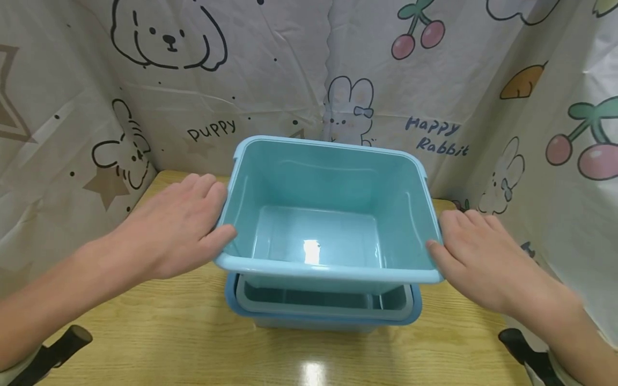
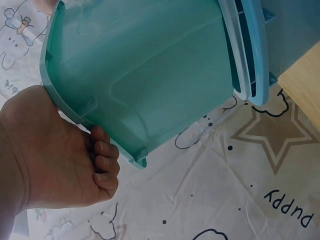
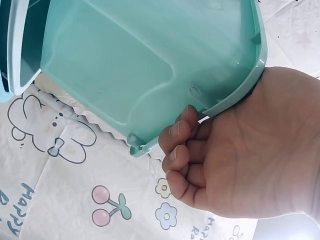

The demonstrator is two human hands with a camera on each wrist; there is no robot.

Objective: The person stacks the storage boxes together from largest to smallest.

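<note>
A teal plastic storage bin (image 1: 314, 182) with nothing inside is raised above two nested bins. My left hand (image 1: 185, 225) grips its left rim, thumb over the top edge; in the left wrist view the fingers (image 2: 106, 162) curl under that rim. On the opposite side my right hand (image 1: 483, 257) holds the right rim the same way, its fingers (image 3: 177, 150) curled beneath the edge in the right wrist view. Below, a pale grey-green bin (image 1: 314, 310) sits inside a blue bin (image 1: 415, 311), both partly hidden by the teal one.
The bins stand on a light wooden table (image 1: 169, 332). A cream cloth (image 1: 270, 80) printed with cartoon animals and cherries hangs behind and along both sides, close to the table's edges. Dark strap ends (image 1: 72, 340) show at my wrists.
</note>
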